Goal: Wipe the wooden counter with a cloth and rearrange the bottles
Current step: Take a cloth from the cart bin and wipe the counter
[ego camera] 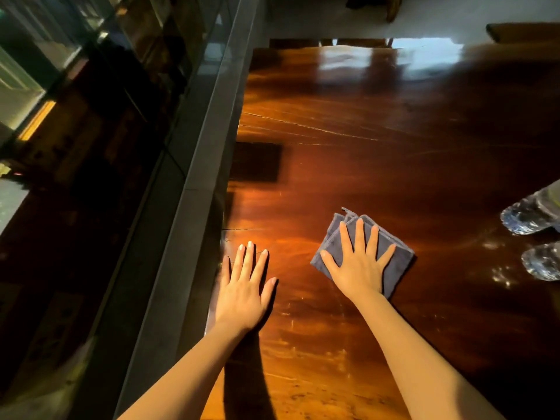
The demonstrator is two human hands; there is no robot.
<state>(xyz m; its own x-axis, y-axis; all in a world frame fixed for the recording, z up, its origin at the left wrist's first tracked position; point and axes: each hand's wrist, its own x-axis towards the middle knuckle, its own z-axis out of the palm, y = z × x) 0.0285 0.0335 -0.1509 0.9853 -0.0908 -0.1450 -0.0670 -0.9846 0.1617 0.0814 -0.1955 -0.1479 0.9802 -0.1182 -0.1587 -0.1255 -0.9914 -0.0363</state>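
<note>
One folded blue-grey cloth [391,253] and two clear plastic bottles [528,215], at three o'clock, sit on the glossy wooden bench [378,140]. The cloth lies flat under the right hand [359,265], fingers [359,234] spread, gripping nothing; the left hand [244,294] rests flat and released at nine o'clock.

Surface [378,131]: dark polished wood, glossy, with visible grain, fine scratches and bright reflections. Cloth [391,256]: grey-blue fabric, matt, soft nap, stitched hem. Bottles [528,216]: clear, shiny plastic. Ledge [194,165] alongside: grey, matt.

Grey ledge [194,165] runs along left; dark glass panel [75,147] beyond it, reflecting lights.
</note>
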